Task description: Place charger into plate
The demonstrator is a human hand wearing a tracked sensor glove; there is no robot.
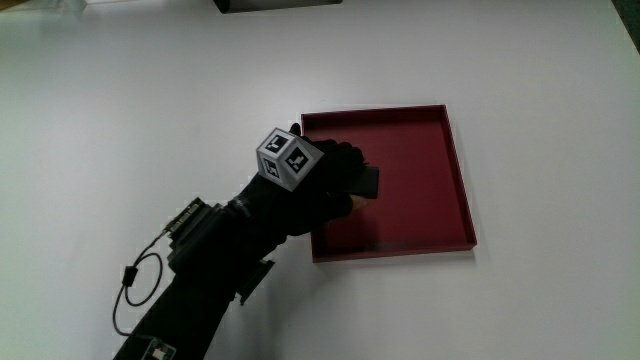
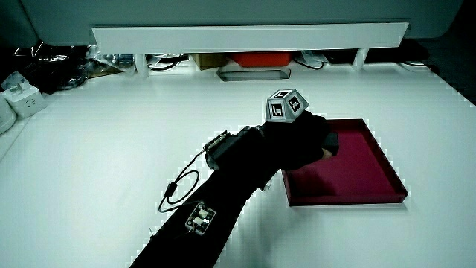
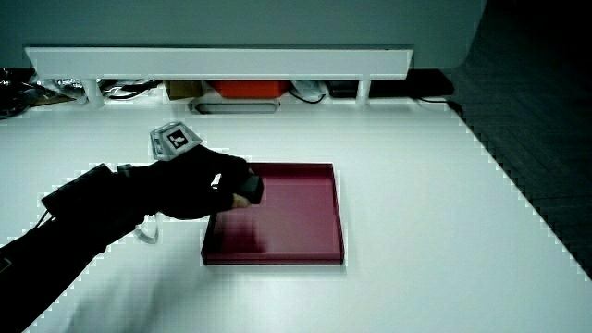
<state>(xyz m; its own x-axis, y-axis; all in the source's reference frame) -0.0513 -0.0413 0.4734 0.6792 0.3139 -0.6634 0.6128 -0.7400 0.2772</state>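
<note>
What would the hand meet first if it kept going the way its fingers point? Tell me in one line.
Probably the red plate's bare floor: the hand, with the black charger in its grip, already reaches over the plate's rim, and nothing else lies ahead inside it. Its height above the floor is unclear.

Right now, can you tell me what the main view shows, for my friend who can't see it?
A black-gloved hand with a patterned cube on its back holds a small dark charger just inside a shallow red plate, near one of its walls. The square plate sits on a plain white table, and the forearm reaches in from the person's side.
</note>
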